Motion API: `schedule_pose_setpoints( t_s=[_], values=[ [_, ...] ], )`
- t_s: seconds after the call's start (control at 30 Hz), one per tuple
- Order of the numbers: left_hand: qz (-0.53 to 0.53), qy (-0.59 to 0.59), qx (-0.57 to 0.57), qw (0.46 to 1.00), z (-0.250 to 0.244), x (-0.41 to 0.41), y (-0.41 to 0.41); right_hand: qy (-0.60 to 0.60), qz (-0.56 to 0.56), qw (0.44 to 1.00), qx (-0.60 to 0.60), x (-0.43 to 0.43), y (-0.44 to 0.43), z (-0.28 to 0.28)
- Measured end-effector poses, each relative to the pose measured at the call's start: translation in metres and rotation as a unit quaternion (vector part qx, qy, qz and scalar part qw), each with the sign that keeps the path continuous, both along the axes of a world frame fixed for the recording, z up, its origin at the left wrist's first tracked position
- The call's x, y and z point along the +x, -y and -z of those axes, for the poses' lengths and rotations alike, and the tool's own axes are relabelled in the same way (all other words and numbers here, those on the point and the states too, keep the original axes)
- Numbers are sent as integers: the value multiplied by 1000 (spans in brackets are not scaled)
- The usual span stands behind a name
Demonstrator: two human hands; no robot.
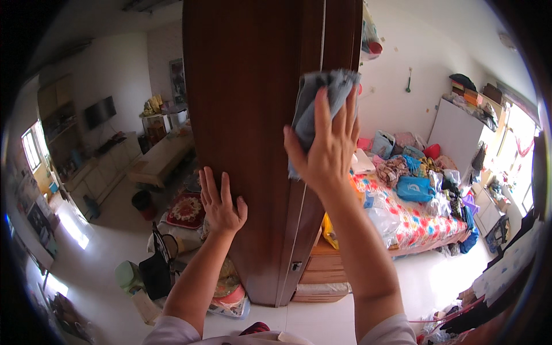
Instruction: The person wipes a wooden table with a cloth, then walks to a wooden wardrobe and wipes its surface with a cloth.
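A dark brown wooden door frame (pixel 254 129) stands upright right in front of me, with a thin pale strip running down it and a metal strike plate (pixel 296 266) low on its edge. Against its upper right part, my right hand (pixel 330 146) presses a folded grey-blue cloth (pixel 306 108) flat under spread fingers. Lower down, my left hand (pixel 222 202) rests on the frame's left side, fingers apart and holding nothing.
To the right, a bed (pixel 414 224) is heaped with clothes and bags, beside wooden drawers (pixel 321 276). At left are a long low table (pixel 159 161), a black bag (pixel 155 274), a green stool (pixel 127 275) and a dark bin (pixel 143 205). Hanging clothes (pixel 509 263) border the lower right.
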State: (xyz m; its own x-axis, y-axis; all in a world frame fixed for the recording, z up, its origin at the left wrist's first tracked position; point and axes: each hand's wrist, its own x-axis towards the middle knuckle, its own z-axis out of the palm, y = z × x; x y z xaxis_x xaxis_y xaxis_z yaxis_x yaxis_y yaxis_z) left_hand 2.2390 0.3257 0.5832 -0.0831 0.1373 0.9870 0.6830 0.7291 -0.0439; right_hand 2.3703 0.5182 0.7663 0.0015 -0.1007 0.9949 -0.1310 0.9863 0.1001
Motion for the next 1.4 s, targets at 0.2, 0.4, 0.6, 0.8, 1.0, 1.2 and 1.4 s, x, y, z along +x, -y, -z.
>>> schedule_pose_setpoints(
  t_s=[0.2, 0.4, 0.6, 0.8, 1.0, 1.2, 1.4],
  values=[
    [12, -6, 11, 1000, -2, 2, -1, -54, 62, 995, 59, -1, -8, -107],
    [10, -10, 14, 1000, -2, 4, -1, -100, 49, 993, -24, -4, -16, -148],
    [9, -6, 13, 1000, -2, 4, -2, -116, 110, 987, 19, -16, -27, -122],
    [14, -13, 16, 1000, -3, 0, -2, -74, 91, 993, 7, -11, -25, -64],
    [16, -12, 13, 1000, -2, 1, -5, -47, 57, 997, -17, -1, -16, -1],
    [15, -12, 18, 1000, -4, 3, -3, 37, 40, 997, -54, 9, -7, 84],
    [8, -15, 19, 1000, -3, 1, -6, 103, 35, 989, -100, 15, 0, 170]
  ],
)
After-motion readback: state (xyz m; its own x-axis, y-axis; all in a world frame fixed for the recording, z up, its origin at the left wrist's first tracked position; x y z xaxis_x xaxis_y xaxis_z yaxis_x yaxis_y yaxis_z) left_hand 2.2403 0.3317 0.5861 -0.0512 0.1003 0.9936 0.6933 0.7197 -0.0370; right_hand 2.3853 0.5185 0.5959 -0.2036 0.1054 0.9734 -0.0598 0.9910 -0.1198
